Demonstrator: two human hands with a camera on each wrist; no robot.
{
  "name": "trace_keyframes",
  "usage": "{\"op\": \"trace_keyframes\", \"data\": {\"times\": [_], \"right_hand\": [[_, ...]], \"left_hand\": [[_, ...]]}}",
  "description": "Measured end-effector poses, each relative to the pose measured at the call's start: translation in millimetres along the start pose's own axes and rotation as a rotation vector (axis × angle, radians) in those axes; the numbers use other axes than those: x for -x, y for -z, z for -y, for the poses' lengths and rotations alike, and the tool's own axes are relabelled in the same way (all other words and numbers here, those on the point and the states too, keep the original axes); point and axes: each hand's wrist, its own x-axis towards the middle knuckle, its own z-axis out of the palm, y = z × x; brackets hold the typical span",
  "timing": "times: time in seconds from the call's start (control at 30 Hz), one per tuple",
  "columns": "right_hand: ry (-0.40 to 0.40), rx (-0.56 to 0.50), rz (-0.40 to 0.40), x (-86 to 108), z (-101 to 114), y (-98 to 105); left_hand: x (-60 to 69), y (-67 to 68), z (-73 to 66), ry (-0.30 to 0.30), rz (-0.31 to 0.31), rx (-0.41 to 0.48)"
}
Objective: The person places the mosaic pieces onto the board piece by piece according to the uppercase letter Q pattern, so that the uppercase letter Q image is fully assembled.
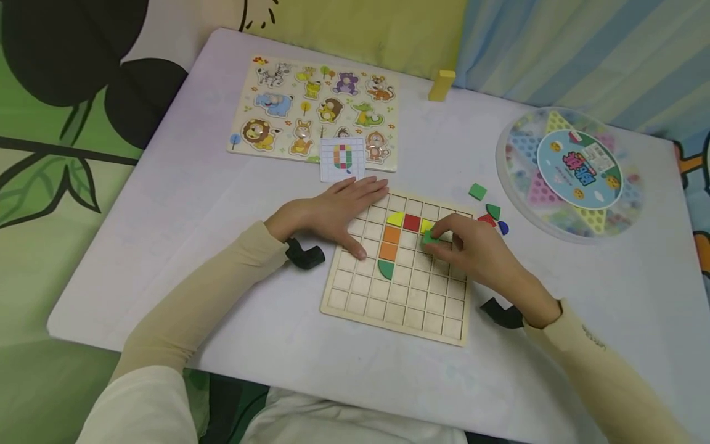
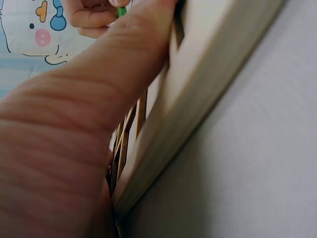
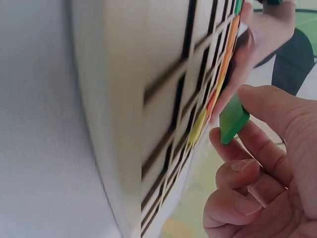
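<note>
A wooden grid board (image 1: 371, 308) lies on the table with several coloured tiles in its cells. Down its left part run a yellow quarter-round tile (image 1: 395, 219), two orange squares (image 1: 391, 243) and a green quarter-round tile (image 1: 386, 269); a red square (image 1: 412, 222) and a second yellow tile (image 1: 426, 224) continue the top row. My right hand (image 1: 479, 250) pinches a green square tile (image 3: 233, 119) between thumb and finger, just over the board below that second yellow tile. With fingers spread, my left hand (image 1: 349, 213) rests on the board's left side.
Right of the board lie a loose green square (image 1: 477, 191), a green quarter-round (image 1: 493, 211), a red piece (image 1: 487, 219) and a blue piece (image 1: 503, 227). A pattern card (image 1: 327, 172) overlaps an animal puzzle (image 1: 244, 117) behind. A round game box (image 1: 510, 185) and yellow block (image 1: 440, 86) stand farther back.
</note>
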Motion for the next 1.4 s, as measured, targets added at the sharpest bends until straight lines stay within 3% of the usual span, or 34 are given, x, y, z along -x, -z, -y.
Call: {"op": "trace_keyframes", "data": {"times": [0.23,0.5,0.83,1.07,1.23,1.33,1.4], "right_hand": [[0.033,-0.002,0.028,3.0,7.3,-9.5],[0.064,0.098,0.011,3.1,6.9,-14.0],[0.083,0.132,0.047,-0.2,4.8,-12.6],[0.088,0.107,0.018,-0.9,2.7,-6.9],[0.029,0.127,-0.084,-8.0,-13.7,11.7],[-0.073,0.169,-0.115,-13.7,-28.9,25.2],[-0.153,0.182,-0.092,-17.3,-38.0,32.8]], "left_hand": [[0.3,0.0,0.0,-0.007,-0.005,0.007],[-0.8,-1.1,0.9,-0.009,-0.008,-0.003],[-1.1,-1.3,1.7,-0.002,-0.008,0.007],[-1.3,0.9,0.6,-0.006,-0.003,0.001],[-0.3,3.1,-0.4,-0.006,-0.004,0.008],[0.7,3.3,-0.7,-0.011,-0.003,0.012],[1.1,2.9,-0.6,-0.013,-0.004,0.014]]}}
